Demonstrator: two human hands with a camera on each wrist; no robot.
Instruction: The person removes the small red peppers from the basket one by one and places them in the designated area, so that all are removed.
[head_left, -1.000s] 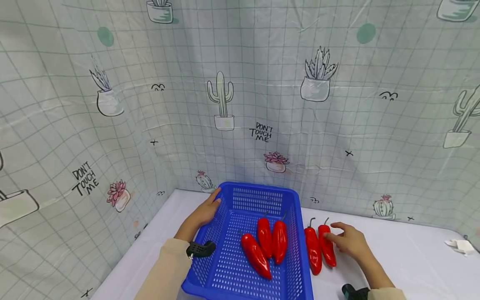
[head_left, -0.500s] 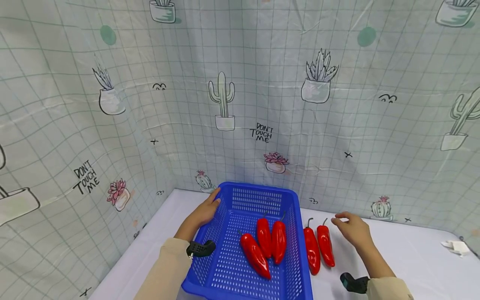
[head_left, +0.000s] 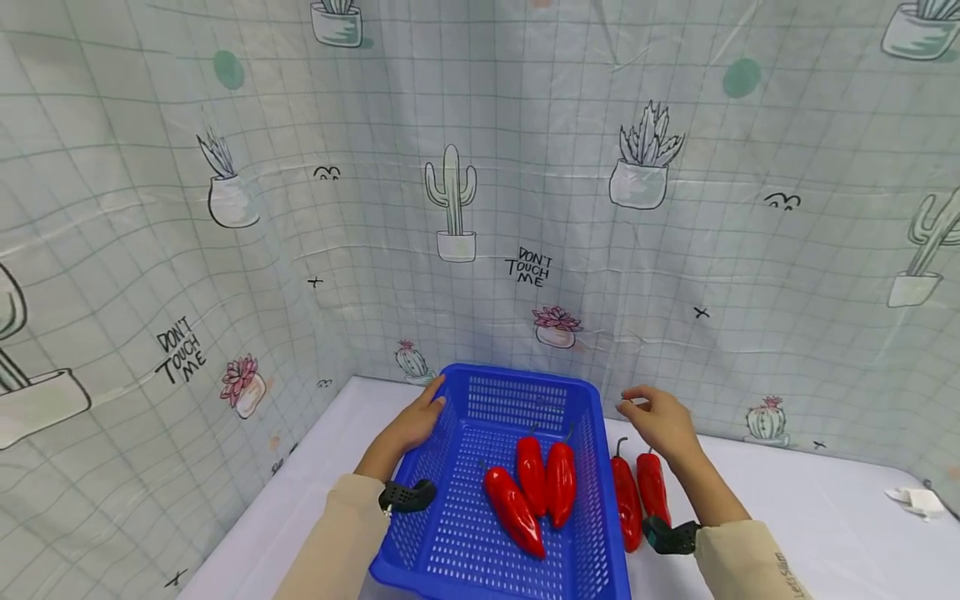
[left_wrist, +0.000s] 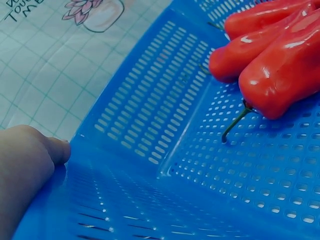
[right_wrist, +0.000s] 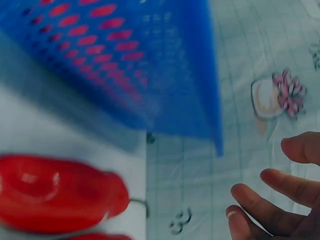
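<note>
From where I drive this, the right hand (head_left: 663,421) hangs in the air just past the far right corner of the basket, its fingers loosely bent and parted around nothing; it seems lifted that high to pass the rim without catching it. The left hand (head_left: 415,423) lies at the left side of the basket (head_left: 525,372), near its far corner, thumb by the rim; I'd say it is there to steady the light plastic, though I cannot tell how tightly its fingers close, since some are hidden. Beneath the right forearm, on the counter (head_left: 817,500), the right red pepper (head_left: 651,482) and the left red pepper (head_left: 625,504) lie side by side along the basket's outer wall, stems away from me, probably laid alike so either is easy to pick up. Inside, three red peppers (head_left: 513,512) lie close together on the slotted floor, right of its middle, perhaps because that side is nearer the right hand. Farther right, well apart, sits a small white thing (head_left: 917,502); behind everything hangs a cactus-print cloth (head_left: 570,183).
</note>
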